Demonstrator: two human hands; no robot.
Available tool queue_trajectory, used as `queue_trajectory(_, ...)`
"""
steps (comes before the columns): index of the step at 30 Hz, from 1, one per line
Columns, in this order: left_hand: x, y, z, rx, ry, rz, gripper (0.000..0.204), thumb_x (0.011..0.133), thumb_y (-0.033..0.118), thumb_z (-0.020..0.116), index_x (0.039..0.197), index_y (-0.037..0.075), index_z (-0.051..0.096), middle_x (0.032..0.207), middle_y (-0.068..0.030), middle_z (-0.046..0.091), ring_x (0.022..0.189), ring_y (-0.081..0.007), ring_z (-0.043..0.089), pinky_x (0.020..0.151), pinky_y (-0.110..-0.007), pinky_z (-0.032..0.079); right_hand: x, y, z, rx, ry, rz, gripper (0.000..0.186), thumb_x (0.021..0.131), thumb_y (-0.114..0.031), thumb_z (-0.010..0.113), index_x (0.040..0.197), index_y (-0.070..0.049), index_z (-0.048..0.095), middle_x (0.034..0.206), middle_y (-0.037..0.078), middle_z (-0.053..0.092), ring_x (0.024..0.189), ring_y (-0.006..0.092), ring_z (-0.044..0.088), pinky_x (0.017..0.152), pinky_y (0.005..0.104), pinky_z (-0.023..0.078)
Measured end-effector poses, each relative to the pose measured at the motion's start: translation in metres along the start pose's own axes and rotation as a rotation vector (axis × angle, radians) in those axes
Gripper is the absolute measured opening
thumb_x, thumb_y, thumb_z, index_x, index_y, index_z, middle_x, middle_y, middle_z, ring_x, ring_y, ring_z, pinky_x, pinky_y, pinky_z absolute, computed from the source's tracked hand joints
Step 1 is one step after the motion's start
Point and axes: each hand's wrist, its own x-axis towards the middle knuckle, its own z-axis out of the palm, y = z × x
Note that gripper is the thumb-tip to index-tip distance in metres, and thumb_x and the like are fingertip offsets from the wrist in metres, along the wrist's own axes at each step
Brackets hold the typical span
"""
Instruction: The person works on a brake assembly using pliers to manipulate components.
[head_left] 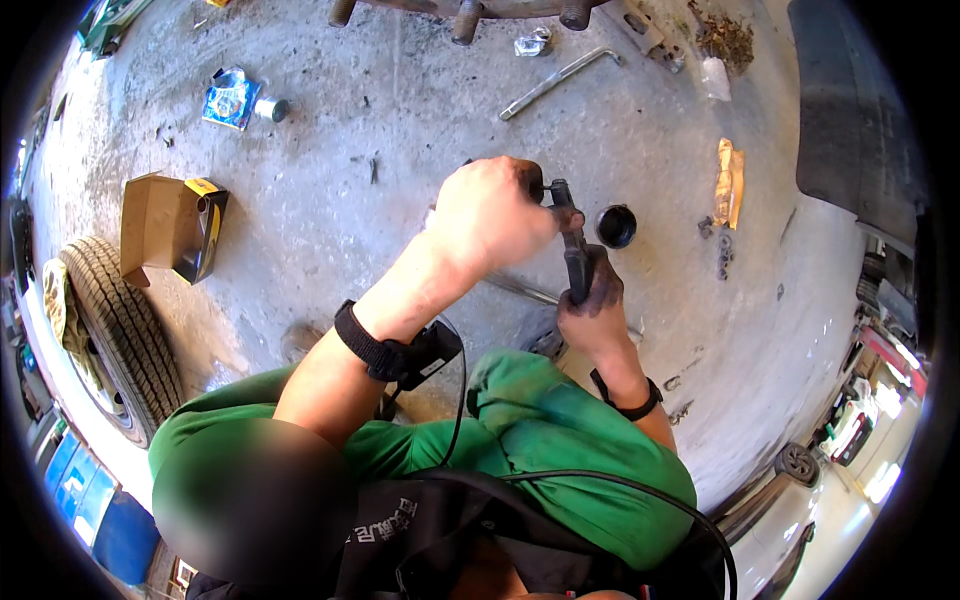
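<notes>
Near the middle of the view, my right hand [594, 315], its fingers darkened with grime, is wrapped around the lower end of a dark metal bracket-like part [573, 245]. The part stands roughly upright above the floor. My left hand [490, 215] is closed at the part's upper end, slightly blurred. Something dark shows at its fingertips, but I cannot make out what it is. A small round black container [616, 227] sits on the floor just right of the part. Beneath my hands a metal bar [527, 290] is partly visible.
An L-shaped wrench [560, 85] lies on the floor ahead, below a rusty hub with studs [466, 22]. At left are an open cardboard box [165, 228], a tire [125, 335], and a blue packet [230, 98] beside a small can [271, 109]. A yellow wrapper [729, 185] lies right.
</notes>
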Motion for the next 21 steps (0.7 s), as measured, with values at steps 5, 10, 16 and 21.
queue_trajectory(5, 0.002, -0.011, 0.013, -0.101, 0.065, 0.027, 0.052, 0.076, 0.047, 0.079, 0.076, -0.002, 0.063, 0.067, -0.0207, 0.061, 0.068, -0.0406, 0.06, 0.064, -0.044, 0.047, 0.002, 0.001, 0.008, 0.055, -0.023, 0.057, 0.039, 0.068, 0.006, 0.052, 0.107, 0.001, 0.051, 0.093, 0.025, 0.062, 0.086, 0.0474, 0.061, 0.077, 0.0502, 0.05)
queue_trajectory(10, 0.006, -0.019, 0.019, -0.075, 0.088, 0.032, 0.049, 0.076, 0.044, 0.079, 0.078, -0.002, 0.064, 0.066, -0.0204, 0.061, 0.067, -0.0391, 0.061, 0.064, -0.044, 0.047, 0.008, 0.017, 0.019, -0.017, 0.02, -0.059, 0.038, 0.069, 0.006, 0.053, 0.107, 0.002, 0.05, 0.09, 0.026, 0.061, 0.085, 0.0483, 0.06, 0.076, 0.0518, 0.05)
queue_trajectory(16, 0.007, -0.024, 0.025, -0.111, 0.102, -0.025, 0.046, 0.076, 0.043, 0.078, 0.079, -0.002, 0.067, 0.068, -0.0207, 0.063, 0.069, -0.0393, 0.063, 0.065, -0.043, 0.049, 0.012, 0.033, 0.039, -0.056, 0.083, -0.084, 0.038, 0.068, 0.004, 0.054, 0.106, 0.003, 0.049, 0.087, 0.027, 0.06, 0.082, 0.0484, 0.059, 0.073, 0.0522, 0.05)
queue_trajectory(21, 0.007, -0.03, 0.035, -0.085, 0.171, -0.006, 0.047, 0.076, 0.043, 0.078, 0.078, -0.002, 0.067, 0.071, -0.0226, 0.064, 0.073, -0.042, 0.065, 0.067, -0.044, 0.051, 0.018, 0.047, 0.057, -0.244, 0.123, -0.084, 0.039, 0.067, 0.004, 0.055, 0.106, 0.002, 0.048, 0.088, 0.026, 0.06, 0.084, 0.0465, 0.061, 0.073, 0.0519, 0.05)
